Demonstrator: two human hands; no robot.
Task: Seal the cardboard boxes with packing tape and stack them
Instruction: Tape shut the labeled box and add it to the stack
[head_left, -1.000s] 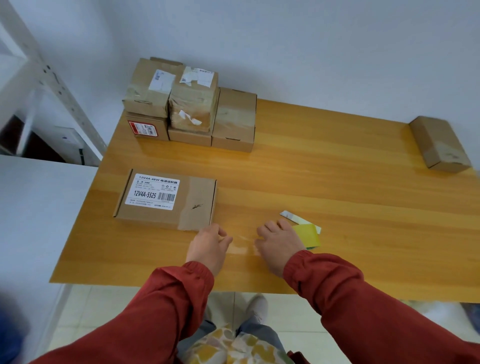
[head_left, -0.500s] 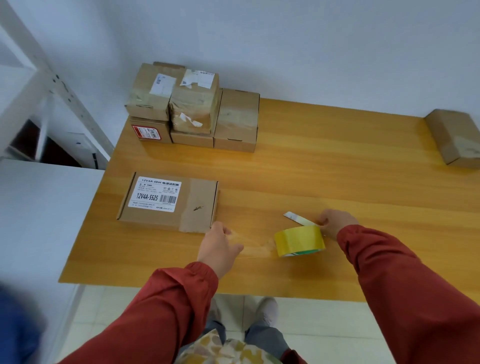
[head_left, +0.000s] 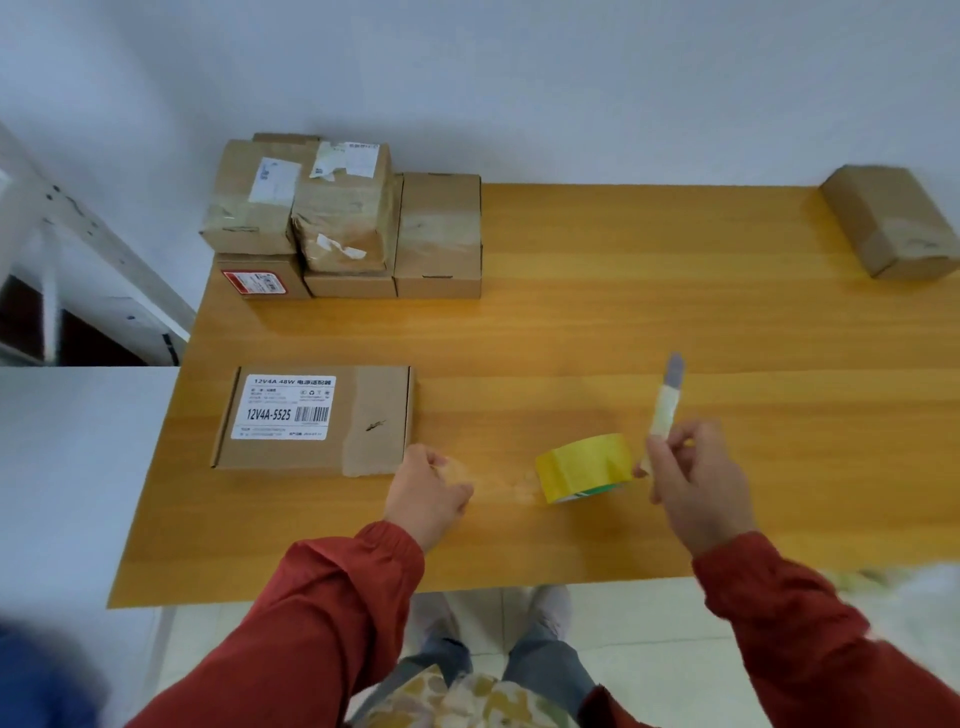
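Checking the boxes first: every one is closed, so can't tell what's inside. Flat box (head_left: 317, 418) w/ the white 12V4A-5525 label lies near-left on the table (head_left: 623, 312), lid down, w/ a paler band across its right part. Far-left corner has a stack of boxes (head_left: 343, 218), 2 levels, taped up. One lone box (head_left: 888, 221) sits far right, well apart from the rest.

Yellow tape roll (head_left: 584, 467) sits near the front edge, btwn the two hands. Left hand (head_left: 426, 493) is just beside the flat box's near-right corner, fingers curled, pinching the end of a clear tape strip (head_left: 498, 483) that runs to the roll. Right hand (head_left: 696, 483) is wrapped round a pale cutter (head_left: 665, 405), grey tip pointing far, just right of the roll. Bit blurry tbh.
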